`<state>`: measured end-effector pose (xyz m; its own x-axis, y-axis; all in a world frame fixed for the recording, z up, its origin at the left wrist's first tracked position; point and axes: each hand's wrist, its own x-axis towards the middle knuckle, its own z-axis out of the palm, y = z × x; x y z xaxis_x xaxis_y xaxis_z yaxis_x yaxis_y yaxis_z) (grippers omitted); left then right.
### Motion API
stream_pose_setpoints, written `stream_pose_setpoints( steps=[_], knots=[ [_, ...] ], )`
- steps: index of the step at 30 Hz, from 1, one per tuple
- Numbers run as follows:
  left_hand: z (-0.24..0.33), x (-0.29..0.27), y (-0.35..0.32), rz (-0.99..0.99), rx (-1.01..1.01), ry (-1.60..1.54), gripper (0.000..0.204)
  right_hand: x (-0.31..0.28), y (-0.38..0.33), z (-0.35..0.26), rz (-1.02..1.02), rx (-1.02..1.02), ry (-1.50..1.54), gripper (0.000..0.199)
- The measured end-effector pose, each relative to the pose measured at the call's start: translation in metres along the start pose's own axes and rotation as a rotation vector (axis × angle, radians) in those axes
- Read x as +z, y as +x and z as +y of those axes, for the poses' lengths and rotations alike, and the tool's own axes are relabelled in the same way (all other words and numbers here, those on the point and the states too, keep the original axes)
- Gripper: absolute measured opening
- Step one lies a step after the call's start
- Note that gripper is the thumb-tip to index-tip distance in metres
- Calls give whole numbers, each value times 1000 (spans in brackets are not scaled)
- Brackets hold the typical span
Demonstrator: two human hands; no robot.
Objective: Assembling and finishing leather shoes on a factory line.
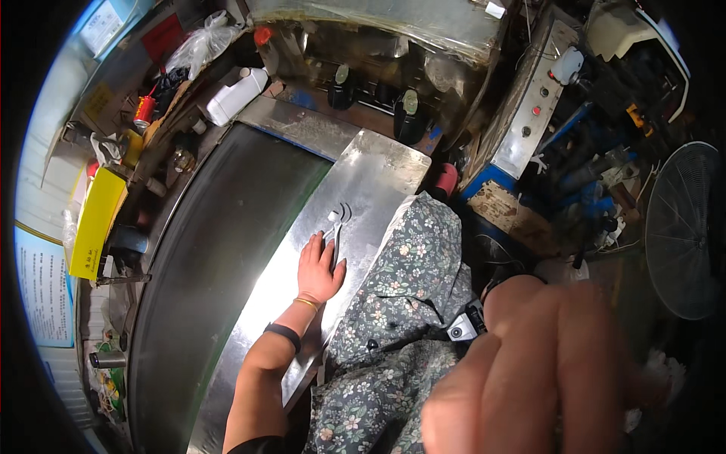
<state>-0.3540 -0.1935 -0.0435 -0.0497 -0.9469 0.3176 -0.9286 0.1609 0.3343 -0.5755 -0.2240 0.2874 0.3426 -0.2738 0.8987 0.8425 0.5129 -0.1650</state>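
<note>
Metal tongs lie on the steel work surface, under the fingertips of your left hand, which rests flat and spread, grasping nothing. Your right hand looms blurred close to the camera, fingers together; whether it holds anything cannot be told. Farther off, a white plastic jug lies on its side, contents unseen, beside a red can.

A glossy, scuffed sheet-metal table is seen beside a matt dark belt, a soft floral cloth garment, a smooth white plastic bottle and shiny metal tweezers.
</note>
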Motion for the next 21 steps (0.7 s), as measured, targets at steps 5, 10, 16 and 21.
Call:
stream_pose_setpoints(
  steps=[5,10,16,21],
  knots=[
    [-5,1,-7,-17,-32,15,52,60,-30,6,309,-39,172,59],
    [-4,3,-9,-1,-35,20,52,41,-12,-12,-39,305,-225,44],
    [1,3,-6,-8,-39,13,51,36,-20,32,-194,-433,-446,57],
    [3,0,-4,-6,-23,48,50,38,-31,32,-191,-418,-549,58]
  ],
)
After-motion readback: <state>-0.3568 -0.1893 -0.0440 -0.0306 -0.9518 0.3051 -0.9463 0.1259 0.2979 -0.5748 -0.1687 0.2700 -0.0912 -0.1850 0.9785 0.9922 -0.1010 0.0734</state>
